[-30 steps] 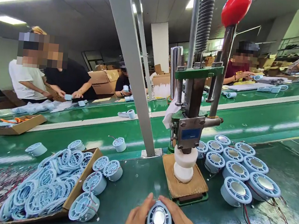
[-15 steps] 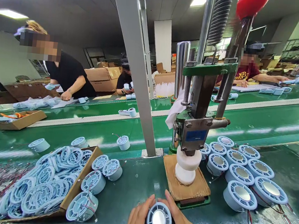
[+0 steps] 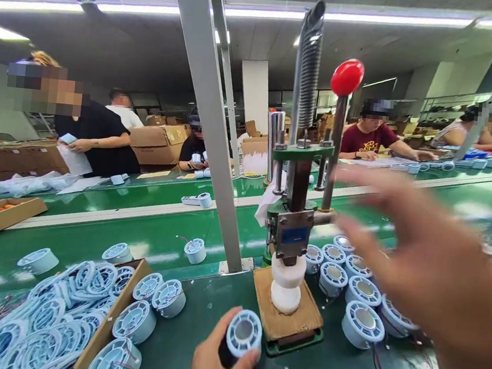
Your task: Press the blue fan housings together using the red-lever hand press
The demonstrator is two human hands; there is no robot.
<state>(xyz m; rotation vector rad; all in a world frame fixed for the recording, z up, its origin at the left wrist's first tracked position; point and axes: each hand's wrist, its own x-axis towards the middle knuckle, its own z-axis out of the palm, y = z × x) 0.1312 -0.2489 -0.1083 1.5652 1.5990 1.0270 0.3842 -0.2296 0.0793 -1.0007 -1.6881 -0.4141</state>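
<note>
The round blue part (image 3: 244,333) is now being held by the left hand (image 3: 215,361) alone, fingers pinching it low over the bench (image 3: 197,325), just in front of the press (image 3: 293,235). The right hand (image 3: 416,265) has been lifted off it (blurred, so in motion) and is being raised with fingers spread toward the red-knobbed lever (image 3: 346,78), nothing gripped; a pressing stroke seems near

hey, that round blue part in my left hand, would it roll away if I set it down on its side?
Probably: the blue part is drum-shaped, so on its curved wall it could roll on the smooth bench. Those at right rest flat on their ends. The left hand grips it easily, so it seems light.
</note>
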